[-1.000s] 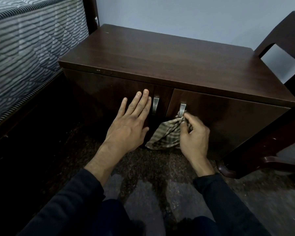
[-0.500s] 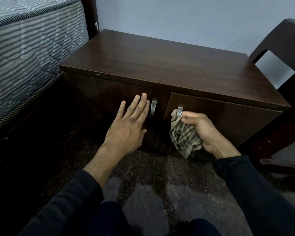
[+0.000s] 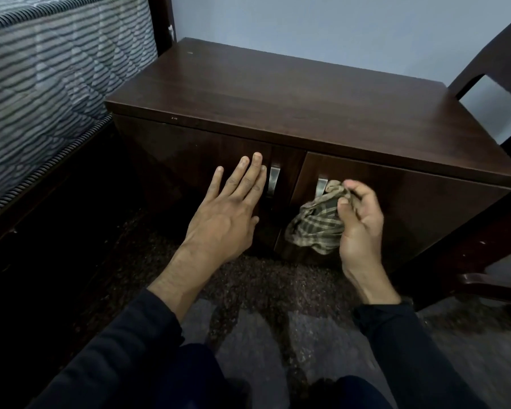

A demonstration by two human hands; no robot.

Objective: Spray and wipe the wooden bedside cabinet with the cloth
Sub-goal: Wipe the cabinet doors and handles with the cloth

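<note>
Cabinet (image 3: 292, 113), dark wood with two front doors, stands against the far wall, between the mattress (image 3: 42, 84) on the left and a chair (image 3: 496, 69) on the right. The left hand (image 3: 227, 211) lies flat on the left door, fingers straight and slightly spread, just beside its metal handle (image 3: 273, 181). The right hand (image 3: 359, 222) has its fingers clamped on a bunched checked cloth (image 3: 316, 228), pressed against the right door just beside that door's handle (image 3: 320, 187).
</note>
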